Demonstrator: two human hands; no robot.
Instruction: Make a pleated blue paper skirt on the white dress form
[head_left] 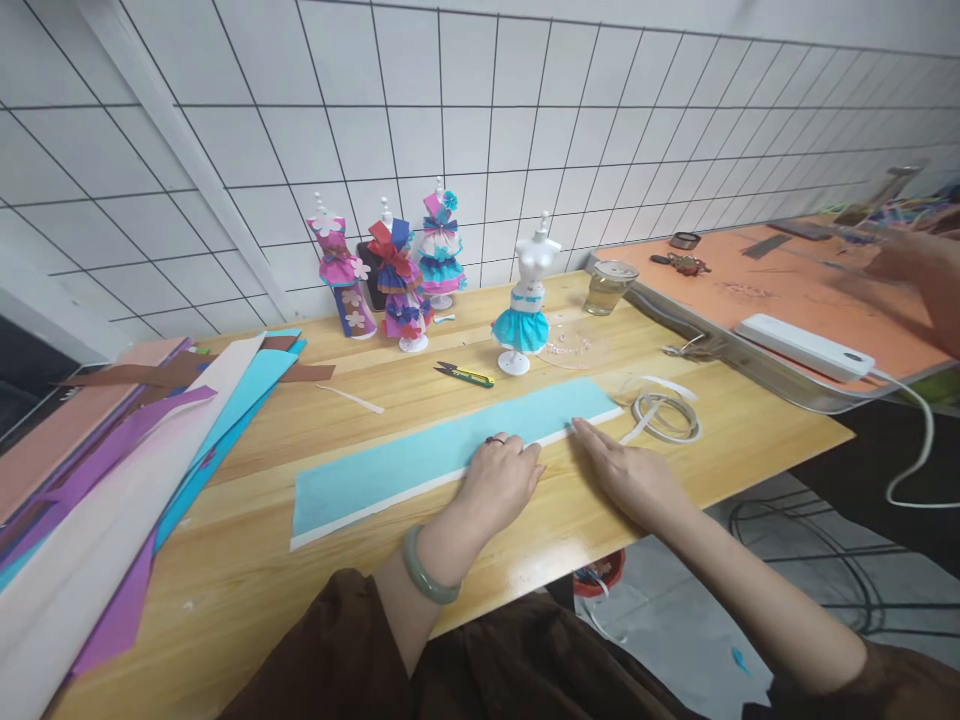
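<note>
Keep the blue strip point(405, 450) flat on the desk point(247, 590), slanting across the centre of the frame, with the white band point(360, 515) straight along its lower edge. At centre, left hand point(501, 472) curled loosely over that edge; just right of centre, right hand point(630, 468) with fingers extended, tips at the band near the strip's right end. Cannot tell of any pinch in either grip, for want of a view under the fingers. Best to press evenly, smooth out creases, and keep the tape coil point(675, 437), right of centre, free of snags.
</note>
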